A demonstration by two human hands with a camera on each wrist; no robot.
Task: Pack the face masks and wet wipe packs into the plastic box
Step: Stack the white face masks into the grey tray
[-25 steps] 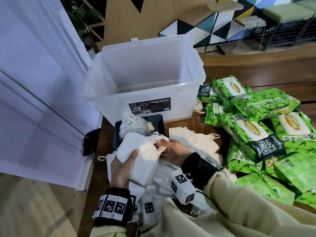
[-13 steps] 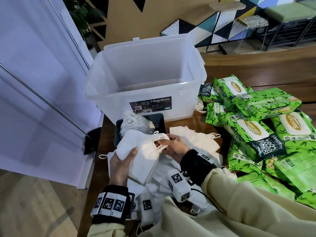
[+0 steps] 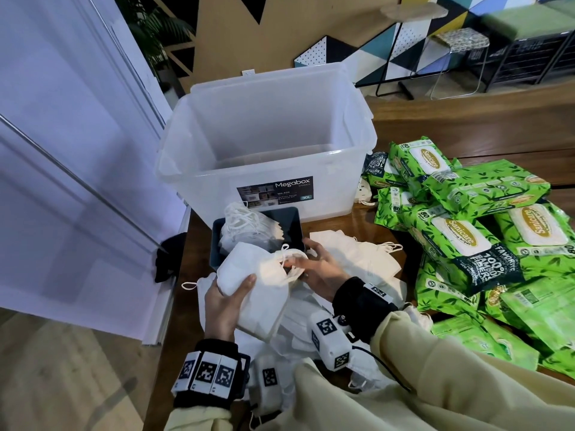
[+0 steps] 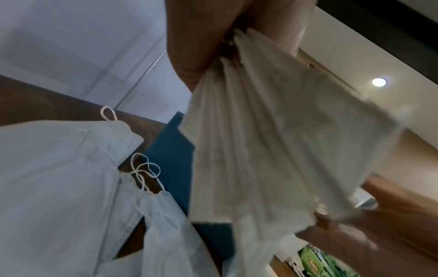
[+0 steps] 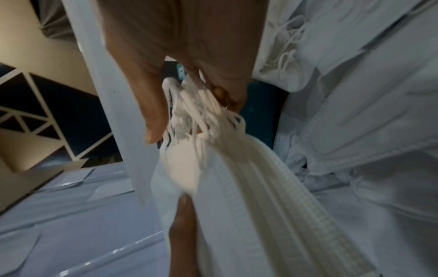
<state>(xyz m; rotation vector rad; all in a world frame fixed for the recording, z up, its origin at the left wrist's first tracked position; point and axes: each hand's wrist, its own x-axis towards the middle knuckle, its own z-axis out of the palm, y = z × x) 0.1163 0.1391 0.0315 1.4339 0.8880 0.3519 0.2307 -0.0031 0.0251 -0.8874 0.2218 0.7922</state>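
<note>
L hand (image 3: 222,303) grips a stack of white face masks (image 3: 261,284) from below, thumb on top, fingers curled under. R hand (image 3: 314,269) pinches the stack's ear loops (image 5: 201,116) at its far end, fingers closed on them. Stack held just above the loose mask pile (image 3: 357,259) near table's left edge, touching nothing else visible. Blue tray (image 3: 292,225) w/ more masks sits just beyond, right against the plastic box (image 3: 267,181), whose top is open, inside bare. Wet wipe packs (image 3: 466,244) heaped to the right, crowding that side.
</note>
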